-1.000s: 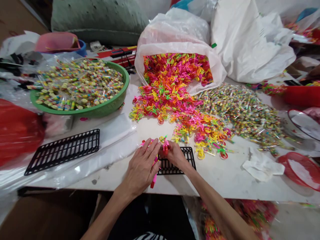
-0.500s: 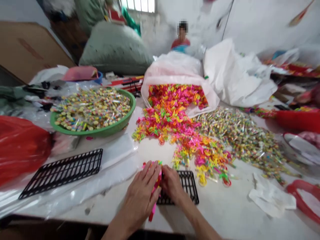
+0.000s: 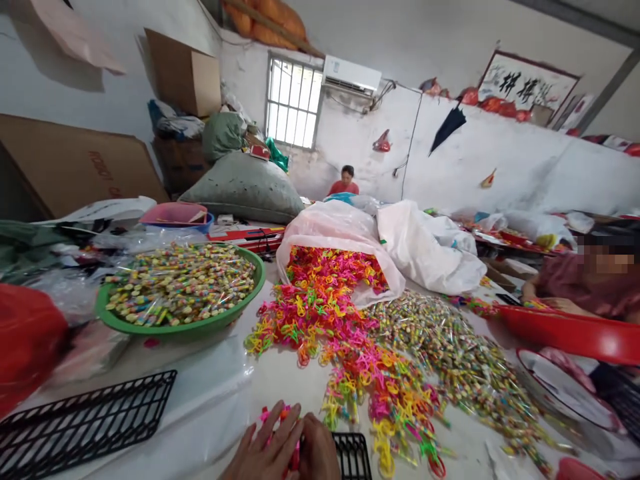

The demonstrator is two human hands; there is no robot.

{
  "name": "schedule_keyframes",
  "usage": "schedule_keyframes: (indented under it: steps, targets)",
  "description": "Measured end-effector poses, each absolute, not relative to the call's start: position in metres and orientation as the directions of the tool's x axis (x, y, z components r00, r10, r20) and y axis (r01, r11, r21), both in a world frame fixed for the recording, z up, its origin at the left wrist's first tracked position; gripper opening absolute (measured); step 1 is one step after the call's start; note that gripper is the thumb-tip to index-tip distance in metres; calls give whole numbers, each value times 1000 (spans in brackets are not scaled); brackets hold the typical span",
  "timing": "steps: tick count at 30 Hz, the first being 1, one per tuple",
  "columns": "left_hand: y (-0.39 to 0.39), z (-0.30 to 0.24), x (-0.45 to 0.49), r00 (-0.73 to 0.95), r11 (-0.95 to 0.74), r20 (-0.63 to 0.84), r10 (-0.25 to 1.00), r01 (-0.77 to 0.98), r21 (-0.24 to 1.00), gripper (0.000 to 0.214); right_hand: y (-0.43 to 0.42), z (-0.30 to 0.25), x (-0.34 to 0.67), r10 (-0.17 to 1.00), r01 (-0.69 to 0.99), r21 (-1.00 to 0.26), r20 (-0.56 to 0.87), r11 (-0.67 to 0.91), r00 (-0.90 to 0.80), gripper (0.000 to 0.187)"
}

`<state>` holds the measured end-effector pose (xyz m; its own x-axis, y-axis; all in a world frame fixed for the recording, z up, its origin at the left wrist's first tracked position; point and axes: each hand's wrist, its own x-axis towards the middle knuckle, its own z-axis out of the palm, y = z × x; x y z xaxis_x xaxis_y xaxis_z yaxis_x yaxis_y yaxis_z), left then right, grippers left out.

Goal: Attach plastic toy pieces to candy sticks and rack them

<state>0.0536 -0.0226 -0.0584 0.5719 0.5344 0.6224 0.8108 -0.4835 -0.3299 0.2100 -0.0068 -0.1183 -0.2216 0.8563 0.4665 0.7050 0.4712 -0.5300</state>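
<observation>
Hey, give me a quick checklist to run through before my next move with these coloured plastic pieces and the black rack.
1. Pink plastic pieces between the left hand and right hand: ok, bunched there.
2. Grip on those pieces: cannot tell, the fingers cover them.
3. Black plastic rack: ok, lying flat beside the right hand.
4. Pieces seated in the rack: cannot tell, the frame's edge cuts it off.
5. Neon plastic heap: ok, seems within reach ahead of the hands.
6. Clear-wrapped packets kept apart from the heap: not ok, they touch its right side.
</observation>
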Motion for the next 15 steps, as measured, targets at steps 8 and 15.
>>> schedule_keyframes:
  steps: [8, 15]
  targets:
    - [-37, -67, 33, 456, -477, 652, 606, 864, -160, 49, -8, -49, 263, 981, 966, -235, 183, 106, -63, 34]
    - [-46, -59, 46, 356, -420, 602, 714, 907, -39, 52, 13, -48, 281, 969, 990, 9, 202, 144, -142, 31]
